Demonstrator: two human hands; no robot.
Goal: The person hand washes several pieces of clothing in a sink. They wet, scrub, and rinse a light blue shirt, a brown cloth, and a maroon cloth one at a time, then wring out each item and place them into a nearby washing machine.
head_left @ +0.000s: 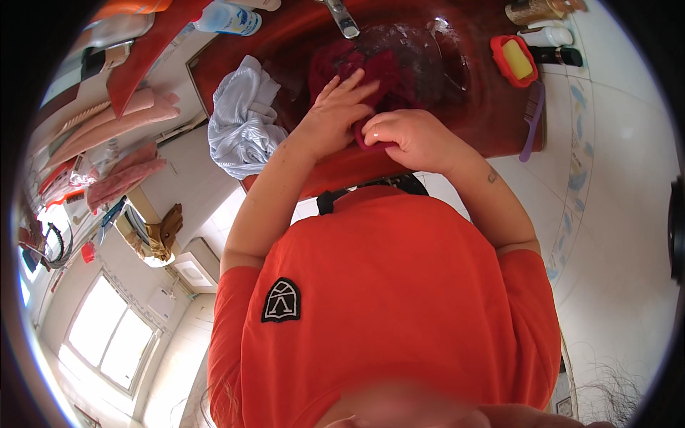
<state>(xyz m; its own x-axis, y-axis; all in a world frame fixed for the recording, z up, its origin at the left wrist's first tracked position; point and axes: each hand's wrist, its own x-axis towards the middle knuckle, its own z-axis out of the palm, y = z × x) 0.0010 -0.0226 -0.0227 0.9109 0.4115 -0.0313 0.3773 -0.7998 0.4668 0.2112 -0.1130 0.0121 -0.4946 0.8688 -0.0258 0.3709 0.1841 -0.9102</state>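
A wet dark-red cloth [384,71] lies in the red sink basin [467,107], partly in water. My left hand [339,110] rests on the cloth with its fingers spread. Beside it, my right hand [410,139] is closed on a bunched edge of the same cloth near the basin's front rim. A little white foam shows on the right hand. The faucet [342,20] reaches over the basin from the far side. Just left of my left hand, a crumpled light-blue striped cloth [246,114] hangs over the counter edge.
On the right counter sit a red soap dish [503,64] with a yellow soap bar [517,58], a purple comb [531,121] and several bottles. A white-and-blue bottle [228,19] stands at the back left. Pink towels [118,128] hang at the left; a tiled wall [631,178] rises right.
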